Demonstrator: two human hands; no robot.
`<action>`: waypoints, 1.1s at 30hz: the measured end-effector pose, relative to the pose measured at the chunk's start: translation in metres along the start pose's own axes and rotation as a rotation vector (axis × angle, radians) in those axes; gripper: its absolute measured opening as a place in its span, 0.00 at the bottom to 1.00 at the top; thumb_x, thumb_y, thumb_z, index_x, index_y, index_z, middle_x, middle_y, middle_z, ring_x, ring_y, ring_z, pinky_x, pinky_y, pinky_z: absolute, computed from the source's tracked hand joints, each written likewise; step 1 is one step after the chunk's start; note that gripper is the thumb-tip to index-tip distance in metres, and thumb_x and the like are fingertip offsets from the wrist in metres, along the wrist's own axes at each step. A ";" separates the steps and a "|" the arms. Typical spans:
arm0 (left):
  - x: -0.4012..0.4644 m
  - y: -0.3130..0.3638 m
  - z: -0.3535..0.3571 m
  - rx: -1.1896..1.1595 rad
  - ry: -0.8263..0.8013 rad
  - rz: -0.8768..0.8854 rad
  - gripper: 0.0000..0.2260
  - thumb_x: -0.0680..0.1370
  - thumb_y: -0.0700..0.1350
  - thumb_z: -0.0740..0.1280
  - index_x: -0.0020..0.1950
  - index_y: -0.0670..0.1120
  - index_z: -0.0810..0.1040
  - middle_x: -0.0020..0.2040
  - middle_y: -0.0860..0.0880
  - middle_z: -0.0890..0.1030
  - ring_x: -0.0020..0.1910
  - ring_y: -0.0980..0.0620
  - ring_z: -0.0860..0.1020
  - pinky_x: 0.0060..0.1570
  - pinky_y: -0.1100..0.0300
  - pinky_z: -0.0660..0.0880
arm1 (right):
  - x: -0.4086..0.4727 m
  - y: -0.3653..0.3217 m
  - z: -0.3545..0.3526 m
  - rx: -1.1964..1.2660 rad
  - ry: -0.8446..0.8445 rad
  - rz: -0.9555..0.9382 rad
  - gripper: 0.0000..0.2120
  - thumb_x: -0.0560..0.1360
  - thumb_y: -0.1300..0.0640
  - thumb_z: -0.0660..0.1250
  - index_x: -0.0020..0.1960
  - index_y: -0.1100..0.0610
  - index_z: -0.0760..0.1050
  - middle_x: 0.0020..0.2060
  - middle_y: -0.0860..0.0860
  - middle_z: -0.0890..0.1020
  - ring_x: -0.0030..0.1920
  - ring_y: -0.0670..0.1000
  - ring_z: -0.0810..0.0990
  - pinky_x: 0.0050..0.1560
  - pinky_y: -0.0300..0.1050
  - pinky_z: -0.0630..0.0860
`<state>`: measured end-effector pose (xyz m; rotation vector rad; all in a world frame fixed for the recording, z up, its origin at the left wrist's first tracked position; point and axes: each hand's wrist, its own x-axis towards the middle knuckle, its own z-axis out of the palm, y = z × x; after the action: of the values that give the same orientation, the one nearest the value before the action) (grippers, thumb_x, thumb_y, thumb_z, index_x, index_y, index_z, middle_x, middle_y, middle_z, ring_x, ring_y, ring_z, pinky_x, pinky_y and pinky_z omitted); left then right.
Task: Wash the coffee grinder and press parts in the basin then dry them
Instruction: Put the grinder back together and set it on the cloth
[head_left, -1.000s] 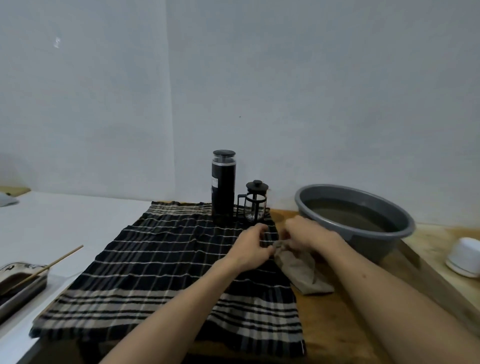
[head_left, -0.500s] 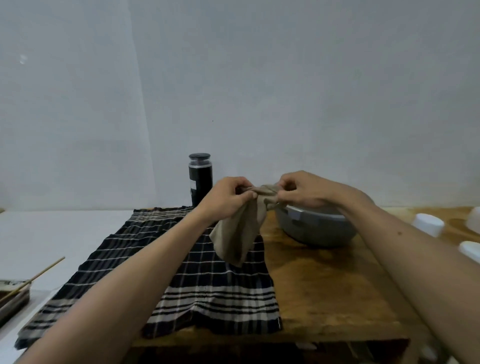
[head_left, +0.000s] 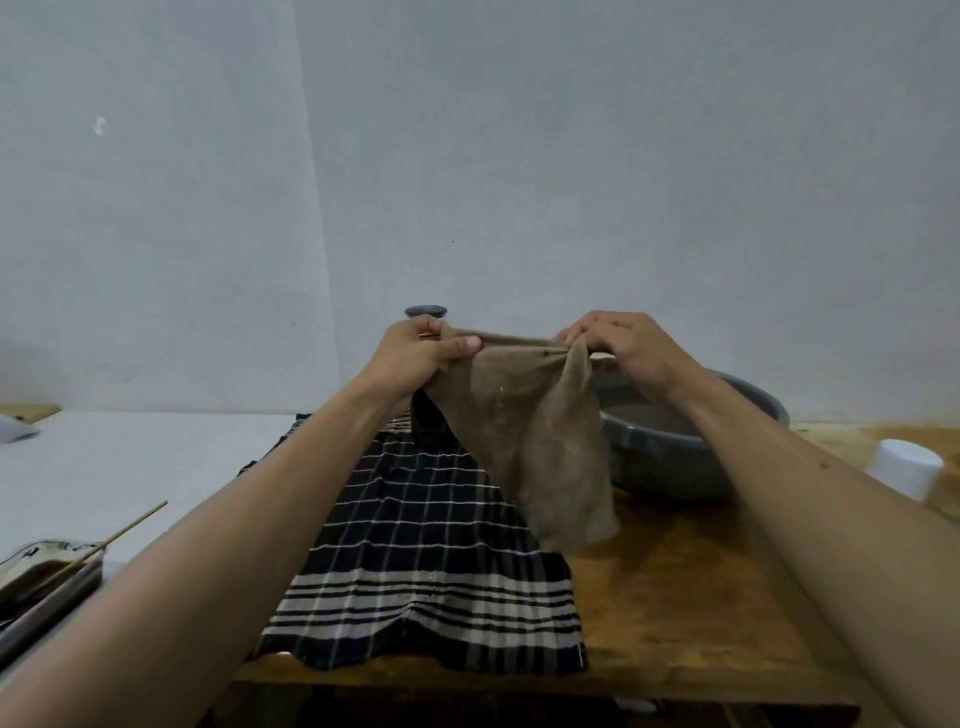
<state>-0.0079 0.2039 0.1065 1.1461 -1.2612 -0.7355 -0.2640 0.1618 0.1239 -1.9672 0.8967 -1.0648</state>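
While both arms reach fwd, left hand (head_left: 423, 351) & right hand (head_left: 618, 343) each pinch a top corner of the tan cloth (head_left: 535, 441), stretched between them above the desk (head_left: 691, 597). Cloth hangs over plaid towel (head_left: 431, 571). Basin (head_left: 691, 457) w/ water sits just behind right wrist; grinder (head_left: 426, 312) mostly hidden behind left hand.

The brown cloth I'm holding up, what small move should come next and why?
Probably lower the brown cloth rightward toward the grey basin. Both the left hand and right hand grip its top edge, stretched open, and the basin holds water just beside it.
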 end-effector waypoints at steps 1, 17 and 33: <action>0.002 0.002 -0.001 -0.012 0.027 0.005 0.14 0.74 0.39 0.78 0.38 0.46 0.73 0.41 0.51 0.78 0.36 0.56 0.76 0.32 0.64 0.70 | 0.000 0.000 0.000 0.102 -0.050 0.042 0.14 0.77 0.65 0.59 0.40 0.58 0.81 0.41 0.52 0.84 0.39 0.51 0.81 0.39 0.43 0.79; 0.005 -0.016 -0.024 -0.285 -0.210 -0.584 0.34 0.76 0.75 0.59 0.49 0.45 0.86 0.52 0.43 0.86 0.50 0.45 0.85 0.50 0.53 0.80 | 0.008 0.034 0.037 0.524 -0.004 0.396 0.20 0.77 0.63 0.71 0.68 0.55 0.75 0.47 0.52 0.83 0.39 0.47 0.83 0.37 0.41 0.80; 0.007 -0.029 -0.028 0.337 -0.007 -0.541 0.22 0.70 0.37 0.81 0.59 0.37 0.76 0.57 0.41 0.83 0.59 0.43 0.81 0.52 0.52 0.77 | 0.011 0.042 0.016 0.493 -0.021 0.573 0.18 0.75 0.72 0.69 0.64 0.61 0.78 0.64 0.58 0.79 0.61 0.52 0.79 0.55 0.41 0.80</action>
<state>0.0252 0.1953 0.0840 1.8011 -1.1116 -0.9411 -0.2557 0.1357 0.0866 -1.2099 0.9898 -0.8212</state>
